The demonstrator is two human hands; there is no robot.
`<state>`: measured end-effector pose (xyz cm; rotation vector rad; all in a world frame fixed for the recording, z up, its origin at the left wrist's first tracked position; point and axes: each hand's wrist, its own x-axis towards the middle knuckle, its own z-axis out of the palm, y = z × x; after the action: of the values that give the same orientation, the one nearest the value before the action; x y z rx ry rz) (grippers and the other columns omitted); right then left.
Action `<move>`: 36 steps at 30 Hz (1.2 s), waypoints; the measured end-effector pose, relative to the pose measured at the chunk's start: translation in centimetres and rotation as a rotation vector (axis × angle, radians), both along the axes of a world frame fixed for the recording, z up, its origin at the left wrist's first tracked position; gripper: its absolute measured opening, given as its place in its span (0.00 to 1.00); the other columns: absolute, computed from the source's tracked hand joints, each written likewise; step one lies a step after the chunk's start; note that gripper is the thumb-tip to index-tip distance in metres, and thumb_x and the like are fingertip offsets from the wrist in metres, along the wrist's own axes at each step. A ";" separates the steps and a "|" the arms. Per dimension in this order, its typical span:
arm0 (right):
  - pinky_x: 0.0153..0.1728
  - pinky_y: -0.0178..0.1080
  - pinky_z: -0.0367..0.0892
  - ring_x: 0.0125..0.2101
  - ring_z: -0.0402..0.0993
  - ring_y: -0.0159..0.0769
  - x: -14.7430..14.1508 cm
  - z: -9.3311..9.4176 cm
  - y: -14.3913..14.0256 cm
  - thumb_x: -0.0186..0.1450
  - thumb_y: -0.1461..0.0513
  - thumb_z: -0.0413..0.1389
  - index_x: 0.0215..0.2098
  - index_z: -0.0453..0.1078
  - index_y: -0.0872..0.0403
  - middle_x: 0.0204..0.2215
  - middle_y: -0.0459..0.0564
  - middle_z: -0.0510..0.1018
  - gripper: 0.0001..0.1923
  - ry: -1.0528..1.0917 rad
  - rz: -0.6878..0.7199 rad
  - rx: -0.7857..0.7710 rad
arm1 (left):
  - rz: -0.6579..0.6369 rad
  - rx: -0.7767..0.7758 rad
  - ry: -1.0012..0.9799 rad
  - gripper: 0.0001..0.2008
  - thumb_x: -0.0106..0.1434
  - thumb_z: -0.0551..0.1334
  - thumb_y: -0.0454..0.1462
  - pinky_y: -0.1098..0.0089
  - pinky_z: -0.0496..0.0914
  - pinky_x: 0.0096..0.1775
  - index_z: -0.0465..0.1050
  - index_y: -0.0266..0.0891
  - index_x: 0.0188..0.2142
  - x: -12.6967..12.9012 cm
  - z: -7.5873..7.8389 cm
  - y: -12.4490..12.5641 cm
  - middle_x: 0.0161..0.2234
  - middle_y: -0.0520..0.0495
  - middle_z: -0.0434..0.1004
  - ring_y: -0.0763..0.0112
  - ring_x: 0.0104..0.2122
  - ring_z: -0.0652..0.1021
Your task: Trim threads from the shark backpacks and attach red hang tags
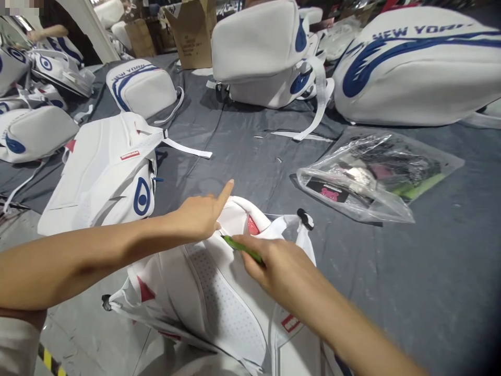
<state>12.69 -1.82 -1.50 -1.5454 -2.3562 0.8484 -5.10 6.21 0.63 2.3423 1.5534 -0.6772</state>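
A white backpack [219,297] with perforated back padding and red accents lies in front of me on the grey table [430,261]. My left hand [201,211] grips the fabric near its top edge, forefinger stretched out. My right hand [277,263] holds a thin green tool [240,248] whose tip touches the backpack's seam just below my left hand. A white strap with a black end [304,218] sticks out from the backpack's top.
More white backpacks with blue print lie around: one at left [105,172], others at the back [266,52], a large one at right [418,68]. A clear plastic bag [371,177] of small items sits at right. Cardboard boxes [191,31] stand behind.
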 end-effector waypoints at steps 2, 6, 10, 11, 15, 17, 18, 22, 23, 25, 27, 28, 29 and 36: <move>0.20 0.35 0.42 0.17 0.66 0.33 -0.1 0.3 -0.9 0.62 0.68 0.52 0.46 0.77 0.49 0.19 0.45 0.75 0.17 -0.201 0.021 0.074 | -0.008 0.006 -0.017 0.52 0.63 0.61 0.44 0.64 0.69 0.41 0.17 0.44 0.69 -0.1 -0.2 0.0 0.52 0.36 0.73 0.52 0.46 0.77; 0.20 0.35 0.41 0.18 0.70 0.32 -0.4 -0.1 -2.1 0.64 0.67 0.51 0.49 0.74 0.50 0.22 0.45 0.77 0.17 -0.231 0.095 0.146 | -0.008 0.022 -0.022 0.52 0.63 0.60 0.44 0.63 0.68 0.42 0.18 0.44 0.69 -0.2 -0.4 0.0 0.52 0.36 0.73 0.52 0.46 0.77; 0.19 0.37 0.37 0.16 0.67 0.32 -1.8 -1.5 -3.1 0.61 0.70 0.52 0.53 0.73 0.52 0.20 0.46 0.74 0.22 -0.323 -0.009 0.416 | -0.014 0.032 -0.017 0.50 0.64 0.59 0.44 0.63 0.69 0.41 0.19 0.43 0.69 -0.2 -0.1 -0.2 0.51 0.36 0.73 0.52 0.45 0.78; 0.19 0.37 0.35 0.15 0.66 0.32 -2.1 -1.7 -3.4 0.60 0.71 0.52 0.53 0.73 0.53 0.19 0.46 0.72 0.23 -0.355 -0.038 0.481 | -0.023 0.025 -0.019 0.50 0.64 0.58 0.44 0.63 0.69 0.41 0.18 0.43 0.69 -0.2 0.0 -0.1 0.51 0.36 0.73 0.53 0.45 0.78; 0.19 0.38 0.36 0.15 0.65 0.32 -2.3 -2.2 -3.8 0.61 0.70 0.52 0.52 0.72 0.55 0.19 0.46 0.71 0.22 -0.302 0.004 0.481 | -0.069 -0.053 -0.010 0.49 0.65 0.58 0.41 0.65 0.70 0.42 0.17 0.38 0.69 0.0 0.9 0.1 0.52 0.34 0.72 0.54 0.46 0.78; 0.19 0.37 0.39 0.16 0.65 0.32 -1.9 -2.3 -3.7 0.63 0.68 0.51 0.54 0.71 0.55 0.20 0.46 0.72 0.22 -0.216 0.035 0.421 | -0.081 -0.080 0.010 0.49 0.64 0.58 0.38 0.65 0.70 0.42 0.18 0.36 0.69 0.2 1.3 0.2 0.53 0.34 0.72 0.55 0.47 0.77; 0.19 0.36 0.40 0.16 0.66 0.32 -1.8 -2.3 -3.6 0.64 0.68 0.50 0.56 0.69 0.55 0.21 0.46 0.72 0.22 -0.172 0.038 0.399 | -0.084 -0.080 0.019 0.49 0.64 0.58 0.37 0.65 0.70 0.42 0.19 0.36 0.69 0.2 1.4 0.3 0.53 0.34 0.72 0.55 0.47 0.77; 0.21 0.35 0.46 0.20 0.68 0.33 -1.6 -2.3 -3.0 0.69 0.67 0.45 0.57 0.67 0.55 0.23 0.46 0.73 0.21 0.011 -0.001 0.324 | -0.087 -0.054 0.024 0.47 0.65 0.56 0.37 0.64 0.70 0.42 0.20 0.35 0.69 0.2 1.3 0.4 0.52 0.34 0.73 0.54 0.47 0.77; 0.22 0.34 0.47 0.21 0.68 0.32 -1.7 -2.2 -2.8 0.69 0.66 0.45 0.56 0.68 0.54 0.24 0.46 0.73 0.19 0.044 0.006 0.280 | -0.089 -0.056 0.023 0.47 0.65 0.56 0.37 0.64 0.70 0.43 0.20 0.35 0.69 0.2 1.3 0.4 0.52 0.34 0.72 0.54 0.48 0.77; 0.22 0.34 0.47 0.22 0.67 0.31 -2.2 -1.8 -2.4 0.69 0.66 0.46 0.51 0.70 0.52 0.24 0.45 0.73 0.16 0.029 0.017 0.197 | -0.091 -0.069 0.022 0.47 0.65 0.56 0.38 0.64 0.70 0.43 0.20 0.34 0.69 0.1 1.1 0.5 0.53 0.34 0.72 0.55 0.48 0.77; 0.21 0.35 0.44 0.19 0.65 0.31 -2.6 -1.4 -2.2 0.67 0.67 0.49 0.51 0.71 0.51 0.23 0.45 0.72 0.17 -0.091 -0.011 0.154 | -0.090 -0.078 0.022 0.47 0.66 0.56 0.38 0.64 0.70 0.43 0.20 0.35 0.69 0.0 1.1 0.6 0.53 0.34 0.73 0.55 0.48 0.77; 0.20 0.36 0.41 0.18 0.63 0.31 -2.8 -1.2 -2.2 0.65 0.68 0.51 0.52 0.71 0.51 0.22 0.45 0.72 0.18 -0.163 -0.037 0.149 | -0.090 -0.078 0.022 0.47 0.66 0.56 0.39 0.65 0.69 0.43 0.20 0.35 0.69 0.0 1.1 0.7 0.52 0.34 0.73 0.55 0.48 0.77; 0.20 0.36 0.39 0.17 0.62 0.31 -3.0 -1.1 -2.3 0.64 0.68 0.52 0.52 0.70 0.51 0.21 0.45 0.71 0.20 -0.220 -0.058 0.143 | -0.091 -0.075 0.021 0.46 0.66 0.56 0.39 0.65 0.69 0.43 0.20 0.35 0.69 0.0 1.1 0.7 0.52 0.35 0.73 0.55 0.48 0.77; 0.22 0.35 0.45 0.24 0.71 0.34 -2.7 -0.2 -2.4 0.66 0.68 0.48 0.51 0.71 0.52 0.26 0.48 0.77 0.18 -0.126 -0.022 0.069 | -0.083 -0.037 0.005 0.45 0.66 0.55 0.39 0.64 0.70 0.44 0.23 0.38 0.70 -0.3 0.9 0.4 0.55 0.34 0.71 0.55 0.49 0.77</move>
<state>9.99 -4.27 -1.67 -1.6394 -2.4219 0.6761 -5.36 6.62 1.55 2.3907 1.4402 -0.7245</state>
